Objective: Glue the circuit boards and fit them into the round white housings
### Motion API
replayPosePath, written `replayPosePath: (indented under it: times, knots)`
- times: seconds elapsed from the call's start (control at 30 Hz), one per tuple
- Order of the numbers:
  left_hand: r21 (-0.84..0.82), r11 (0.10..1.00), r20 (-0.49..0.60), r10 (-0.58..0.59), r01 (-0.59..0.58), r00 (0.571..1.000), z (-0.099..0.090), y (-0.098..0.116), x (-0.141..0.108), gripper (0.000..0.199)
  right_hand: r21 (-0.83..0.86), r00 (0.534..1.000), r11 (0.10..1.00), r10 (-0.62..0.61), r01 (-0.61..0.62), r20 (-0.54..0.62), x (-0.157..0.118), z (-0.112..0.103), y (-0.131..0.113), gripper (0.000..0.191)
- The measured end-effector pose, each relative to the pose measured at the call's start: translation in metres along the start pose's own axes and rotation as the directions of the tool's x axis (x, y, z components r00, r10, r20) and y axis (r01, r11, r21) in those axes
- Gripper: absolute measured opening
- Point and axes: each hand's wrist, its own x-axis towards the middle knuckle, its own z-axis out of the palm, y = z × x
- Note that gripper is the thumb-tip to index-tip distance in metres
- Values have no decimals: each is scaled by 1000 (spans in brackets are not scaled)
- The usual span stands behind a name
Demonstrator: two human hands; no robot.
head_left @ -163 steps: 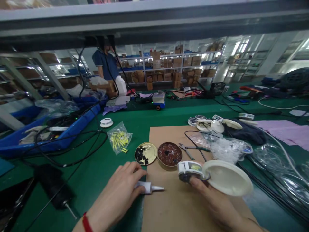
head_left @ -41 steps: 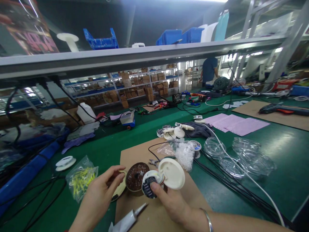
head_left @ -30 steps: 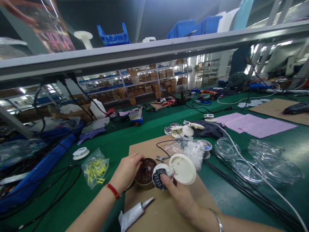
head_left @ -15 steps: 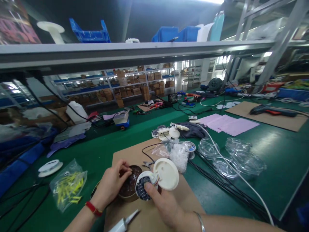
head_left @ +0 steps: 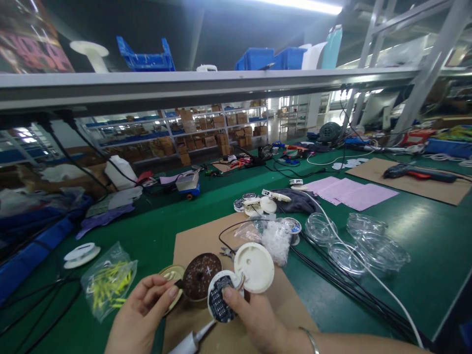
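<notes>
My right hand (head_left: pixel 260 314) is closed on a round circuit board (head_left: pixel 221 300) in a white rim, thumb pressed on its face. Thin wires join the board to a white round cover (head_left: pixel 254 267), held up beside it. My left hand (head_left: pixel 142 309) pinches a small dark piece (head_left: pixel 179 283) between thumb and fingertips, at the left edge of a round tin of brown, crusted material (head_left: pixel 202 278). The piece's kind is too small to make out. A yellowish round lid (head_left: pixel 171 275) lies partly behind my left fingers. Below the tin is a white tube with a pointed nozzle (head_left: pixel 190 341).
Cardboard (head_left: pixel 206 233) covers part of the green bench. Cutters (head_left: pixel 227 252) and a bag of white bits (head_left: pixel 276 241) lie behind the cover. Clear plastic rings (head_left: pixel 348 253) and black cables (head_left: pixel 332 278) are on the right; a bag of yellow pieces (head_left: pixel 110 282) is on the left.
My left hand has drawn back from over the tin toward the left and nearer me, now with a small dark piece at its fingertips. My right hand keeps its hold on the board.
</notes>
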Motion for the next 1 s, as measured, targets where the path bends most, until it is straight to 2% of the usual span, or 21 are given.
replayPosePath:
  times: [0.1,0.23,0.33,0.53,0.73,0.9,1.0]
  knots:
    - [81,984,-42,161,-157,986,1,-1,-25,44,23,999,1000,8,-9,39,-6,1,-1,71]
    - [215,911,-70,373,-352,925,8,-5,-46,27,102,995,994,35,-45,93,-11,1,7,58]
    - [297,853,-75,468,-429,880,10,-10,-51,17,133,992,989,48,-63,114,-13,0,14,54]
    - [369,772,9,553,-517,833,6,-17,-55,8,149,979,981,96,-124,182,-14,2,14,51]
    - [433,669,108,626,-603,772,8,-9,-60,8,146,970,975,133,-165,204,-16,4,10,54]
    - [457,561,166,709,-690,686,10,-2,-60,14,177,966,966,146,-186,214,-17,6,7,54]
    - [466,519,190,732,-717,654,11,0,-60,15,191,960,959,163,-208,229,-17,6,7,54]
